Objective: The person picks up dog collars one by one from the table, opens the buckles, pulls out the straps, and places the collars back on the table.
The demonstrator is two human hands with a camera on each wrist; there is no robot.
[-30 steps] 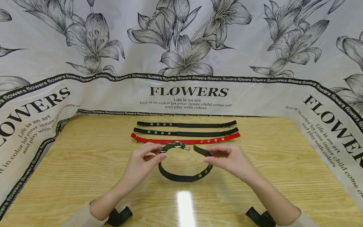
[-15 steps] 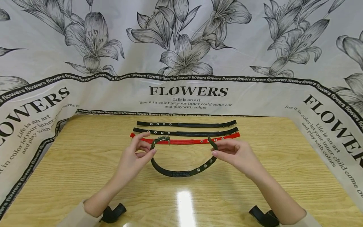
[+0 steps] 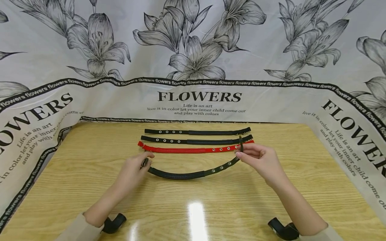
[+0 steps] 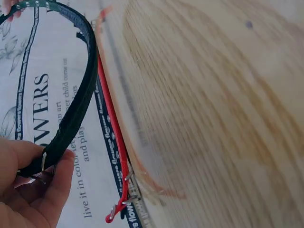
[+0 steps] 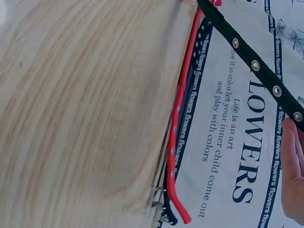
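Observation:
A dark green collar (image 3: 181, 175) with metal eyelets and a padded dark section hangs in a shallow curve between both hands. My left hand (image 3: 132, 172) grips its buckle end; in the left wrist view the thumb and fingers (image 4: 54, 199) pinch the strap by a metal ring. My right hand (image 3: 262, 160) pinches the eyelet end between thumb and fingers, the tip standing up above them. In the right wrist view the eyelet strap (image 5: 255, 65) runs down to that hand (image 5: 292, 175). Just behind lies a red collar (image 3: 187, 150), stretched straight on the table.
Two black collars, one farther back (image 3: 211, 133) and one nearer (image 3: 209, 142), lie parallel beyond the red one. The wooden table (image 3: 235, 207) meets a flower-printed cloth (image 3: 199, 113) at the back and sides. Black straps (image 3: 114, 223) show under the wrists.
Both hands have moved apart, the left one leftward and the right one rightward. The green collar has gone from a near-closed loop to a wide shallow curve.

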